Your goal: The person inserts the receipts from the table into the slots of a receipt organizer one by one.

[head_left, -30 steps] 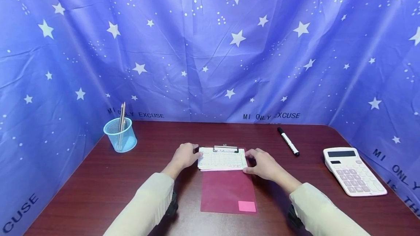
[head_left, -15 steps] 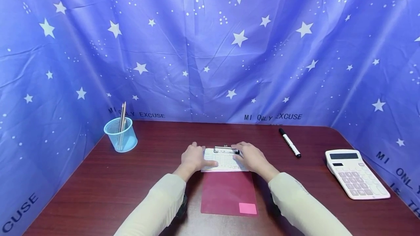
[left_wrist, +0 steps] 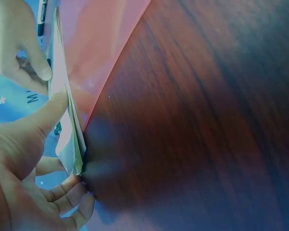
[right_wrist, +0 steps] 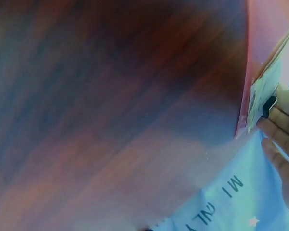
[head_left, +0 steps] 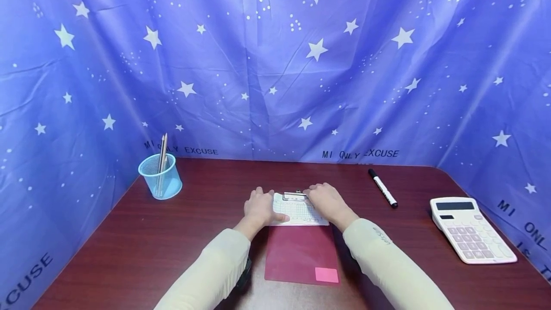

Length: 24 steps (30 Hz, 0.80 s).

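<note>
A stack of printed form sheets [head_left: 297, 213] lies across the top of a translucent red clipboard [head_left: 299, 248] with a pink label at its lower right corner. My left hand [head_left: 259, 207] grips the stack's left side. In the left wrist view its thumb lies on top of the sheets [left_wrist: 60, 72] and its fingers are at the edge. My right hand [head_left: 329, 202] is at the right end of the metal clip [head_left: 294, 197]. The right wrist view shows its thumb and fingers pinching around the clip's black end [right_wrist: 268, 107]; part of the clip is hidden.
A blue mesh pen cup [head_left: 168, 183] with pencils stands at the back left. To the right lie a capped marker [head_left: 383, 188] and a white calculator [head_left: 473, 231]. A star-patterned blue curtain [head_left: 275, 61] surrounds the dark wooden table [head_left: 206, 204].
Both hands have moved inward from the stack's sides. My left thumb has come onto the sheets, and my right hand has moved onto the clip. The head view has shifted slightly.
</note>
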### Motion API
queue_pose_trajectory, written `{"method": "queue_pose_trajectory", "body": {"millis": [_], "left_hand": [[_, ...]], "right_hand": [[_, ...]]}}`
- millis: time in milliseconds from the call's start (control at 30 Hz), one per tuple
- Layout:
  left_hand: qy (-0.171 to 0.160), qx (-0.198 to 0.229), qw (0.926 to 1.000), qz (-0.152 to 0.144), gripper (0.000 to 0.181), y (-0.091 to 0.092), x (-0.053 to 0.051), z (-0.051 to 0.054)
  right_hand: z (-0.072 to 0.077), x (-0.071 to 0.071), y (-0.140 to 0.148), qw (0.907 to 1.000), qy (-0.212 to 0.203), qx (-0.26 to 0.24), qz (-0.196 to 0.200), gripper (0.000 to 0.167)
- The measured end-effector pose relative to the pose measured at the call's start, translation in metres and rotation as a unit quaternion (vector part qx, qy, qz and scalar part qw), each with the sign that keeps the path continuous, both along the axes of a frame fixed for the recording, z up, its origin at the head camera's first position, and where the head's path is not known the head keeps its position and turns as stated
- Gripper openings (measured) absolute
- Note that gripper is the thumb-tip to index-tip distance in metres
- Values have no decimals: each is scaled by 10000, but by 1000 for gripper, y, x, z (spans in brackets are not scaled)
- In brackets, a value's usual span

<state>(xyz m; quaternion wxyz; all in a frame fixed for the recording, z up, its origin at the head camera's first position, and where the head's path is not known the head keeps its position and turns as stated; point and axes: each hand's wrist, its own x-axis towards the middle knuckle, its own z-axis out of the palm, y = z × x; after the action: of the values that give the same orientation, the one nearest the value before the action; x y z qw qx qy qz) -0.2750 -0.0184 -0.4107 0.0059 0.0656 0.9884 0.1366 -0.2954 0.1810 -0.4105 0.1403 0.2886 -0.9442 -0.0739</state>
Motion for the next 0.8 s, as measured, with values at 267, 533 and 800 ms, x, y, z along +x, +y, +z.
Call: {"method": "queue_pose_trajectory", "body": {"millis": [267,533,800], "left_hand": [[-29,-58,10000,-43,88,2,0,0],[-76,33,10000,-3,99,4,0,4],[-102,155,9998,24,98,6,-1,4]], "right_hand": [[-3,-4,-3,9911,859,777,649,6],[3,-5,-7,9951,494,708,483,10],[5,-6,-8,9975,337,431,456,14]]}}
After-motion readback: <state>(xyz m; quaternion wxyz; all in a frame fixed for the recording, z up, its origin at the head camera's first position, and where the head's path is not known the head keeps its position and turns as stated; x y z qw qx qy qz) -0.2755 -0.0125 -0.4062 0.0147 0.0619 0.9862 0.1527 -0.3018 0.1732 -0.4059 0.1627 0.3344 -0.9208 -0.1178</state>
